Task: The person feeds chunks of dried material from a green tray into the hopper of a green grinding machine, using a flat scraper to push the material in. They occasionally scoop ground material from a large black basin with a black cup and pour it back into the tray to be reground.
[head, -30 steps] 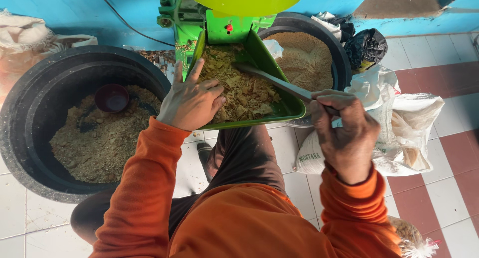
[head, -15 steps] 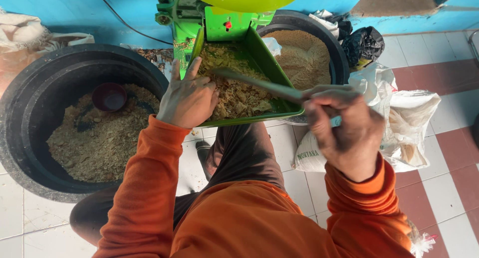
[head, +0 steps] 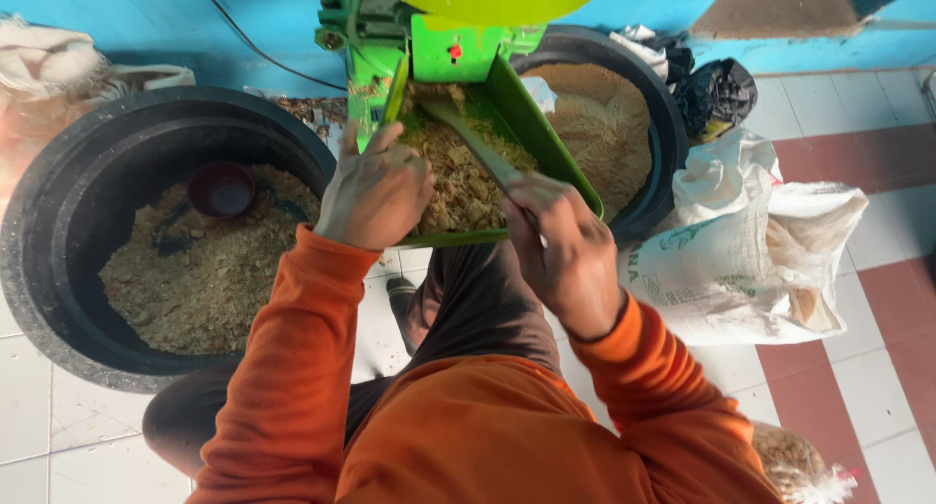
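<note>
Pushing coarse feed [head: 458, 187] up the green chute [head: 546, 138] toward 12 o'clock, right hand [head: 565, 251] clamped on stick [head: 473, 143], left hand [head: 375, 187] fingers together steadying rim; next, likely deeper prodding.

The right hand [head: 570, 255] swung inward from the tray's right side to its near edge, and the stick [head: 473, 143] it gripped turned from lying across the green tray [head: 546, 143] to pointing up toward the machine's mouth. The left hand [head: 375, 187] slid slightly up the tray's left rim.
</note>
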